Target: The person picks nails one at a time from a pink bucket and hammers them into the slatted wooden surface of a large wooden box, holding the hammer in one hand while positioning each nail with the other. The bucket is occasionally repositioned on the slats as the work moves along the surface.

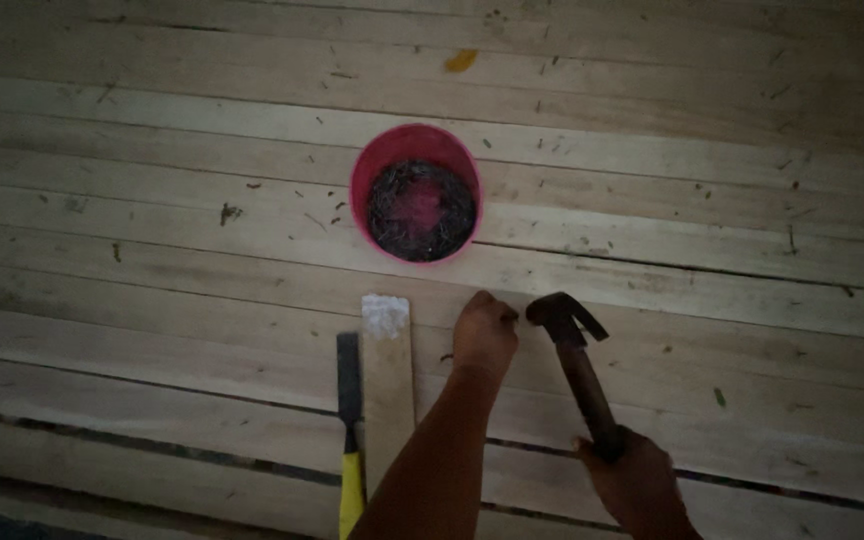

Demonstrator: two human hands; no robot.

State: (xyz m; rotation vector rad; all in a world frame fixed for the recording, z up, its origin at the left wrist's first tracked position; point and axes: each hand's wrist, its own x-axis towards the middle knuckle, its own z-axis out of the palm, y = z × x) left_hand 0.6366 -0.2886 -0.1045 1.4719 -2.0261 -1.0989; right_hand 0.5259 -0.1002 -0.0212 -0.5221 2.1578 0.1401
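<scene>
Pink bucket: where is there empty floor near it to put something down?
Bare planks lie left of the pink bucket, and more to its right and behind it. In front it is crowded: a chisel, a short board, the left hand and the hammer held by the right hand.

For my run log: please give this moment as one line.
left hand: fist on plank | right hand: holds hammer | pink bucket ahead | chisel, wood strip left

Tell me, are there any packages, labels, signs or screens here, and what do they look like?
No labels, signs or screens show.
Pink bucket: the only container, round, on the plank floor beyond the hands, holding a dark tangle of small pieces.
Short board: flat, pale wood, white patch at its far end, nothing legible.
</scene>
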